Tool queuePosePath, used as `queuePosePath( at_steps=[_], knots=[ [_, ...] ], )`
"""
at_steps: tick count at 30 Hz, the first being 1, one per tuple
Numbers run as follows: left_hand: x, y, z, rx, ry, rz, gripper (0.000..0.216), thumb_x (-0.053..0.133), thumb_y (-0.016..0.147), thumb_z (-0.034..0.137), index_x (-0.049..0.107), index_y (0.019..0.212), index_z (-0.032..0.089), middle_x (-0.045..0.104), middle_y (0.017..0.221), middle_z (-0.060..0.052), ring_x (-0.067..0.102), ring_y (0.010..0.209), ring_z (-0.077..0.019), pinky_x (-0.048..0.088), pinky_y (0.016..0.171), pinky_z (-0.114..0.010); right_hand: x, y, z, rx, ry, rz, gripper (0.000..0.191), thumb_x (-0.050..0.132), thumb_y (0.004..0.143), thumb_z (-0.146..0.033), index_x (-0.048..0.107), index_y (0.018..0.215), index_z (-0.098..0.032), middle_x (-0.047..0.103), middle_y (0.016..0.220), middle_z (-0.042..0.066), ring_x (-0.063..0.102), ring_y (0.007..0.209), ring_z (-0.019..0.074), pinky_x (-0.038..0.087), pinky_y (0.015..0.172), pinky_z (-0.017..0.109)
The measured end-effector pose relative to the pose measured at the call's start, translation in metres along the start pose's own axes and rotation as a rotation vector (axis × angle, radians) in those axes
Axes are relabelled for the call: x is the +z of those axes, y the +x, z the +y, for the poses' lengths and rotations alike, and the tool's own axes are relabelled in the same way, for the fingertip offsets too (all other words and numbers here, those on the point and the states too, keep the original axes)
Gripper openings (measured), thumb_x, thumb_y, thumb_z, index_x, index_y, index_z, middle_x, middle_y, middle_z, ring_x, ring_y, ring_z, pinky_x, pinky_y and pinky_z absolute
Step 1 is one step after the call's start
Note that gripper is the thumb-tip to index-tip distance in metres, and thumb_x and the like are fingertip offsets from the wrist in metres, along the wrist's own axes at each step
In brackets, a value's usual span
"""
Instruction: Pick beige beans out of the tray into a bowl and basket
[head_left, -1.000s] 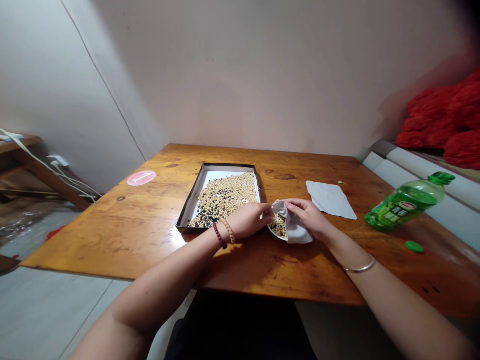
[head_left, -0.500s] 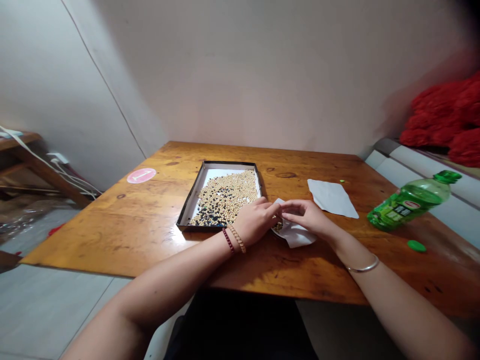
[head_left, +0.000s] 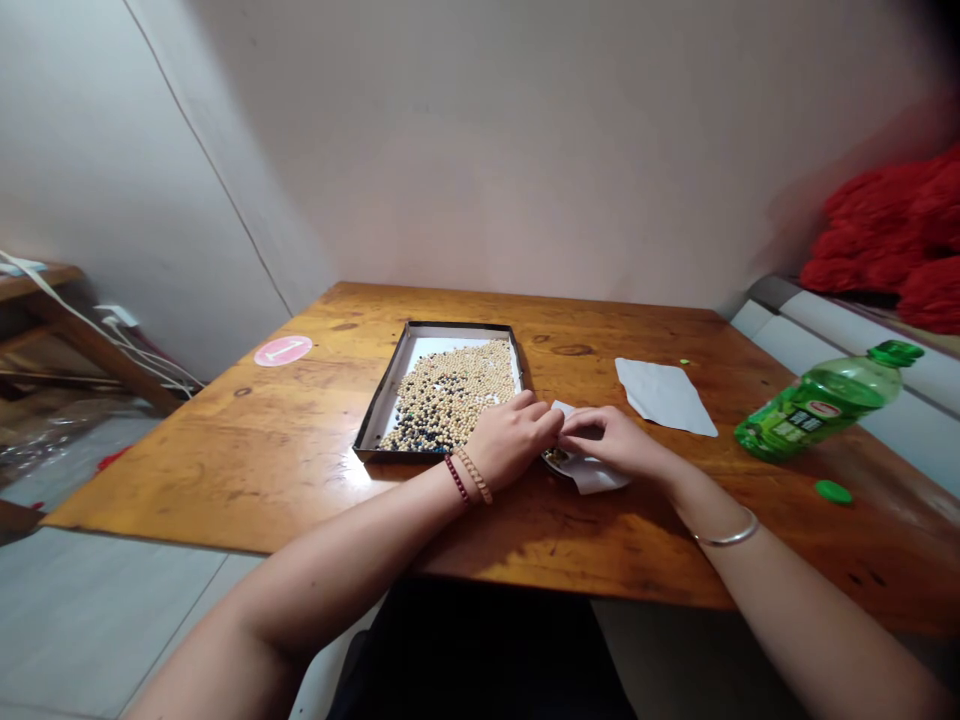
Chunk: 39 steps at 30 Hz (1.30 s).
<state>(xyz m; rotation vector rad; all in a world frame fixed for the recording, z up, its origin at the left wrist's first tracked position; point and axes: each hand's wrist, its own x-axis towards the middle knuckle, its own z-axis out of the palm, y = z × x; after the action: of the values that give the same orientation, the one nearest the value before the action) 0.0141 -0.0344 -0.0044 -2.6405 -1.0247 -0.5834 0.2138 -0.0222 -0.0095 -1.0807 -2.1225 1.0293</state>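
Left hand point(head_left: 514, 440) and right hand point(head_left: 622, 440), fingertips close together.
The left shows its back, fingers bent; the right arches inward, thumb below curled forefinger. Left forearm point(head_left: 360, 545) and right forearm point(head_left: 795, 580) converge.

Holding left hand point(head_left: 514, 440) and right hand point(head_left: 616, 440) close together over a white sheet point(head_left: 598, 477) and partly hidden dish point(head_left: 556, 468), just right of the tray point(head_left: 405, 457). Can see pale and dark beans point(head_left: 457, 395) inside the tray, a pink disc point(head_left: 283, 351) left of it, and, to its right, a second white sheet point(head_left: 664, 396), then a green bottle point(head_left: 817, 410).
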Motion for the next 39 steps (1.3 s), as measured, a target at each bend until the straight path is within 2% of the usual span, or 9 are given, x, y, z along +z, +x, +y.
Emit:
queuePosePath(
  at_steps=[4,8,11,14,20,27,35,39],
  knots=[
    [-0.005,0.003,-0.001,-0.062,0.011,-0.042,0.024,0.046,0.092,0.041,0.054,0.09,0.018,0.059,0.087,-0.005,0.048,0.087,-0.0189,0.038,0.063,-0.027,0.004,0.0,-0.002,0.078,-0.025,0.07,0.026,0.068,0.072,-0.042,0.069,0.073,-0.017,0.07,0.079,0.006,0.062,0.079,0.0217,0.046,0.074,0.032],
    [-0.009,0.003,-0.018,-0.279,0.102,-0.09,0.016,0.05,0.091,0.032,0.055,0.094,0.017,0.059,0.094,-0.007,0.047,0.092,-0.0211,0.042,0.073,-0.03,0.006,-0.001,-0.001,0.092,-0.06,0.113,0.024,0.069,0.071,-0.039,0.064,0.069,-0.016,0.066,0.076,0.004,0.059,0.073,0.0183,0.044,0.068,0.029],
    [-0.01,-0.001,-0.037,-0.452,0.176,-0.202,0.015,0.05,0.09,0.027,0.058,0.095,0.016,0.059,0.095,-0.01,0.048,0.092,-0.0233,0.043,0.073,-0.032,0.005,-0.001,0.001,0.057,-0.052,0.097,0.024,0.067,0.074,-0.04,0.063,0.07,-0.016,0.066,0.079,0.004,0.059,0.074,0.0176,0.043,0.068,0.028],
    [-0.011,-0.004,-0.052,-0.548,0.186,-0.329,0.016,0.049,0.089,0.024,0.062,0.094,0.015,0.061,0.095,-0.012,0.05,0.094,-0.0253,0.044,0.07,-0.032,0.003,-0.001,0.004,0.026,-0.043,0.097,0.026,0.066,0.075,-0.041,0.064,0.07,-0.016,0.066,0.081,0.005,0.059,0.075,0.0178,0.043,0.068,0.029],
    [-0.011,-0.002,-0.057,-0.6,0.153,-0.406,0.022,0.045,0.088,0.018,0.067,0.088,0.015,0.063,0.097,-0.013,0.052,0.095,-0.0265,0.046,0.067,-0.033,0.004,0.0,0.008,-0.01,0.012,0.1,0.032,0.063,0.078,-0.046,0.066,0.068,-0.016,0.066,0.081,0.007,0.06,0.076,0.019,0.044,0.072,0.031],
    [-0.005,-0.003,-0.059,-0.585,0.165,-0.393,0.027,0.041,0.087,0.013,0.068,0.087,0.012,0.064,0.093,-0.014,0.054,0.094,-0.0275,0.047,0.068,-0.035,0.003,0.001,0.008,-0.015,-0.006,0.094,0.031,0.059,0.082,-0.045,0.071,0.078,-0.017,0.068,0.09,0.009,0.062,0.086,0.0216,0.044,0.08,0.033],
    [-0.002,-0.004,-0.06,-0.568,0.157,-0.391,0.027,0.042,0.089,0.016,0.068,0.086,0.011,0.065,0.092,-0.013,0.054,0.092,-0.0224,0.047,0.079,-0.033,0.005,0.002,0.006,0.075,-0.002,0.133,0.031,0.057,0.083,-0.042,0.073,0.086,-0.016,0.067,0.094,0.009,0.062,0.086,0.021,0.045,0.078,0.032],
    [-0.001,-0.004,-0.059,-0.557,0.16,-0.401,0.028,0.042,0.089,0.017,0.068,0.085,0.011,0.065,0.092,-0.013,0.055,0.092,-0.022,0.047,0.08,-0.033,0.005,0.002,0.006,0.103,-0.01,0.131,0.03,0.058,0.082,-0.042,0.072,0.084,-0.015,0.067,0.089,0.007,0.061,0.081,0.0194,0.044,0.073,0.03]
  ],
)
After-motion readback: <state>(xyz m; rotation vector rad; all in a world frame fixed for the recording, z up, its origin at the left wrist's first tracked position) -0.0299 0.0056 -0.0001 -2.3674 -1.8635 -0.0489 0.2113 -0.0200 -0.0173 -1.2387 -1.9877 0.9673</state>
